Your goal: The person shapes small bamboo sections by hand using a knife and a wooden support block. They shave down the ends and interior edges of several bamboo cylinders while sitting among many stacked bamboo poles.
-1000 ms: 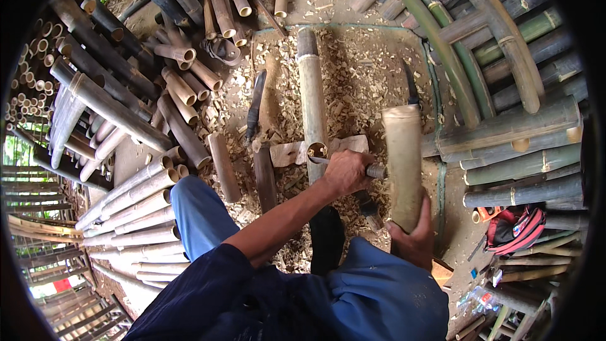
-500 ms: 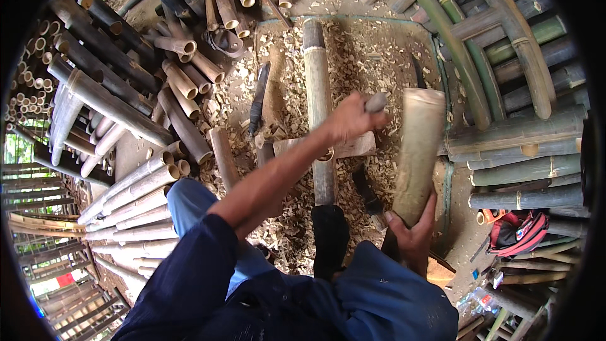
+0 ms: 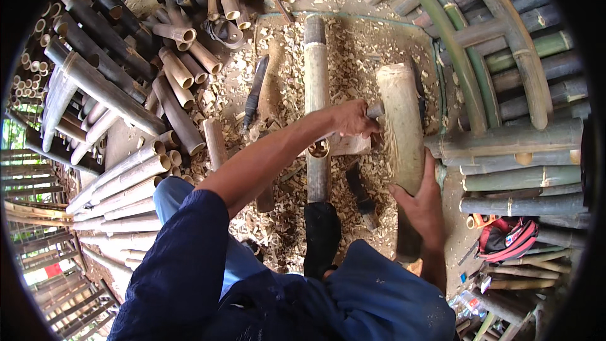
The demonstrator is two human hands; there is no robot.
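Observation:
My left hand (image 3: 355, 119) reaches across the middle, closed on a short grey rod (image 3: 375, 110); how far the rod extends under the fist is hidden. Its rounded end is right beside a thick pale wooden club (image 3: 404, 129); whether they touch I cannot tell. My right hand (image 3: 421, 205) grips the club's lower part, thumb on the near side. Under my left wrist a long bamboo pole (image 3: 317, 82) lies lengthwise, with a cut hole (image 3: 319, 148) in its wall. A pale wood block (image 3: 350, 145) lies crosswise there. My black-covered foot (image 3: 322, 230) rests at the pole's near end.
Wood chips cover the ground around the pole. A black-handled knife (image 3: 255, 91) lies left of it, a dark-wrapped tool (image 3: 361, 192) right of it. Bamboo tubes (image 3: 173, 79) are piled at left, a bamboo frame (image 3: 486, 38) at right, and a red-black bag (image 3: 508, 237) lower right.
The club has shifted left and away from me, its upper end now against or close to the rod in my left hand. My left fist has moved slightly left and nearer.

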